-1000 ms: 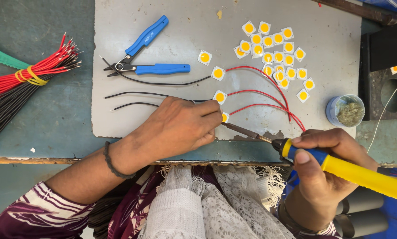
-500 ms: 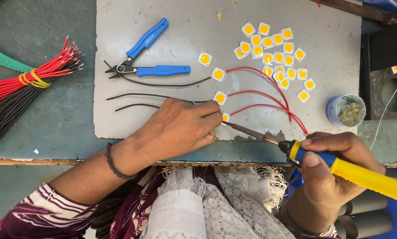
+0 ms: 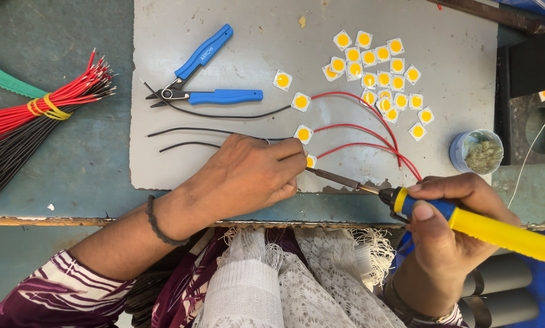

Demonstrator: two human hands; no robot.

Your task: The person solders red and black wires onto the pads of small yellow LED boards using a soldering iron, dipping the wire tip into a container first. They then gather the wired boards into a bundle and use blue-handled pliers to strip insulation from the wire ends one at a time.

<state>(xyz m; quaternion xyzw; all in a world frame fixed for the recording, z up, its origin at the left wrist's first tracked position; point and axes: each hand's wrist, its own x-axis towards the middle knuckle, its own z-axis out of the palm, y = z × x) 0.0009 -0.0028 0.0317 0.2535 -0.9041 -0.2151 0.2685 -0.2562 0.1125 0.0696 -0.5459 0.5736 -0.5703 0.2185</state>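
Observation:
My left hand (image 3: 248, 173) rests on the grey mat (image 3: 454, 42), fingertips pinching a small square yellow LED chip (image 3: 311, 161) with a black wire (image 3: 184, 146) and a red wire (image 3: 369, 147) on it. My right hand (image 3: 448, 225) grips a yellow-and-blue soldering iron (image 3: 497, 231); its metal tip (image 3: 333, 178) points left and reaches the chip under my left fingertips. Two other wired chips (image 3: 303, 133) (image 3: 301, 101) lie just above.
Blue-handled cutters (image 3: 203, 76) lie at the mat's upper left. Several loose yellow chips (image 3: 379, 67) are clustered upper right. A small blue tub (image 3: 476, 152) stands at the right edge. A banded bundle of red and black wires (image 3: 36, 121) lies at left.
My right hand and the soldering iron have shifted slightly right and down. The left hand has stayed on the chip.

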